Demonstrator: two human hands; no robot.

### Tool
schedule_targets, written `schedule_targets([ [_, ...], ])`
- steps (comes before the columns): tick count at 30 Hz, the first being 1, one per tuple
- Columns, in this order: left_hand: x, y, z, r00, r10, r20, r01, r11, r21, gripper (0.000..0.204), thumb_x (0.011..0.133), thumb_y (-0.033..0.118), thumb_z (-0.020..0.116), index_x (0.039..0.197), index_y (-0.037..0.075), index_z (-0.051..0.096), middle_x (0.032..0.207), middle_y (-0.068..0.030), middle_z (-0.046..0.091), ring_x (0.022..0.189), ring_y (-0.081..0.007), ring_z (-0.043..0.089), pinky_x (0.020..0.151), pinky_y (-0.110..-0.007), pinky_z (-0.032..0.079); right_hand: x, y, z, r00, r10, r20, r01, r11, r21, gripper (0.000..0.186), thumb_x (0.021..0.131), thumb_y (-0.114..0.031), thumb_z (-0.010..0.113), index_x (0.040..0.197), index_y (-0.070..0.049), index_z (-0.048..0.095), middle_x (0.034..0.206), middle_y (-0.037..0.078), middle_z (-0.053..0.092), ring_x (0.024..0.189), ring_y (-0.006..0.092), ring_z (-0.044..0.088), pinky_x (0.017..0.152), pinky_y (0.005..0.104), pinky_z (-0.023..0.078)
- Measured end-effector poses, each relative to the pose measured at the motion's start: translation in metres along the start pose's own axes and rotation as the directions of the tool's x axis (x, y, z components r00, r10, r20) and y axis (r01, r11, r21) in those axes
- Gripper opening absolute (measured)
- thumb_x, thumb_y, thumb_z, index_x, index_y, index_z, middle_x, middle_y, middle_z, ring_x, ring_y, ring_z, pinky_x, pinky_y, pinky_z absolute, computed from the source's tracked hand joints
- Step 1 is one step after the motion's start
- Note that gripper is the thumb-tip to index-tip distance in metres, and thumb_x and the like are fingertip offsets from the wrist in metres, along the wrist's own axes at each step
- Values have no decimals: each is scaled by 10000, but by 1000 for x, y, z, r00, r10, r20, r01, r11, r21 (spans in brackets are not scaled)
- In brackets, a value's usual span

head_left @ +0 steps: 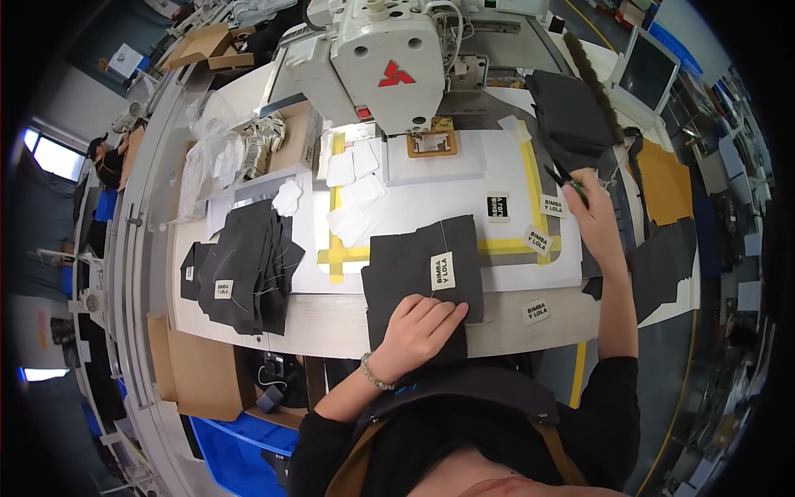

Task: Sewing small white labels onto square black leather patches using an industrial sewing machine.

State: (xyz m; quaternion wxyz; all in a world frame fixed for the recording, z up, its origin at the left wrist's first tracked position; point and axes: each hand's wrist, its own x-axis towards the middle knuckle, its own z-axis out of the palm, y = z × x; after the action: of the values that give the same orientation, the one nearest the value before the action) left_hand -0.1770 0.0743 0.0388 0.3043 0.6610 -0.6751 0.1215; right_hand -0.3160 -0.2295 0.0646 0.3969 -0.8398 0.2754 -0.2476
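My left hand (pixel 419 333), with a beaded bracelet at its wrist, lies with bent fingers on a dark grey fabric piece (pixel 396 265) at the front table edge. It holds the piece down just below a cream label (pixel 443 271) on the fabric. My right hand (pixel 591 211) is closed around a pair of thread snips (pixel 571 184), blades pointing up and left. Near it lie a loose cream label (pixel 553 206), a second cream label (pixel 539 240) and a black label (pixel 497 207). One more cream label (pixel 536 311) lies near the front edge, right of the fabric.
A white sewing machine (pixel 385 66) stands at the back, a small metal frame (pixel 431 144) beneath its head. Stacked dark fabric pieces (pixel 248 269) with thread ends lie left. White backing pieces (pixel 358 192), an open carton (pixel 298 137) and mustard fabric (pixel 665 184) surround the work area.
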Motion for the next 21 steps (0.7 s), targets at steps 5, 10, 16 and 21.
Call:
schedule_targets([
  [5,-1,2,-3,1000,29,10,-30,999,17,325,735,64,654,1056,38,701,931,-12,635,787,-139,591,757,-293,448,24,-41,56,772,-562,297,636,685,-357,337,876,-188,665,1205,-121,638,712,36,459,610,151,485,580,283,418],
  [10,-1,3,-3,1000,30,0,-30,999,11,306,743,63,661,1045,40,704,934,-10,636,785,-132,589,756,-292,449,45,-39,84,574,-678,460,793,320,-519,472,787,-289,720,1240,-182,640,753,-21,492,654,132,519,570,278,416],
  [16,-3,2,0,999,39,-1,-39,999,6,278,747,67,669,1021,41,708,921,-13,638,787,-130,597,753,-290,454,54,-33,103,375,-762,528,862,77,-501,458,760,-167,660,1218,-196,649,752,-59,497,684,97,522,568,247,392],
  [21,-5,1,2,999,51,3,-51,999,-10,266,752,69,670,1014,42,709,918,-18,640,792,-132,601,757,-288,457,55,-26,113,338,-769,542,900,95,-426,365,749,-150,638,1111,-168,681,795,-75,562,715,90,568,574,246,418],
])
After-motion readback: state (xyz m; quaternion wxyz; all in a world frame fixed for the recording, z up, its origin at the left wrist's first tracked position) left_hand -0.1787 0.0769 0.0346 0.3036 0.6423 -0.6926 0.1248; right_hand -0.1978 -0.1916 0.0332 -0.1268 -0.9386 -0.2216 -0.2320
